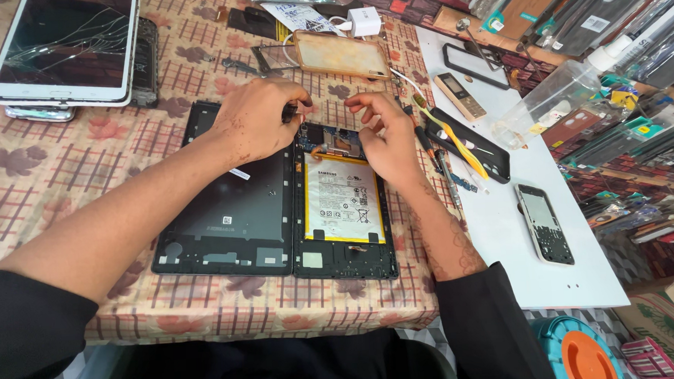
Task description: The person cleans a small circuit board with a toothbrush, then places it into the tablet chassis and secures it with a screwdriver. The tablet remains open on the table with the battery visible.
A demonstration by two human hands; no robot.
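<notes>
An opened tablet body (345, 262) lies on the patterned tablecloth, its white-and-yellow battery (341, 201) and circuit board (334, 140) exposed. Beside it on the left lies the dark back cover (231, 218). My left hand (260, 120) is closed around a small dark tool at the top edge of the board. My right hand (384, 137) rests on the tablet's upper right corner, fingers bent, pressing down beside the board.
A white tablet with a cracked screen (64, 46) sits at the far left. A white board (507, 211) on the right carries a phone (545, 225), a black tray of tools (469, 144) and a small keypad phone (459, 95). Packaged parts crowd the right edge.
</notes>
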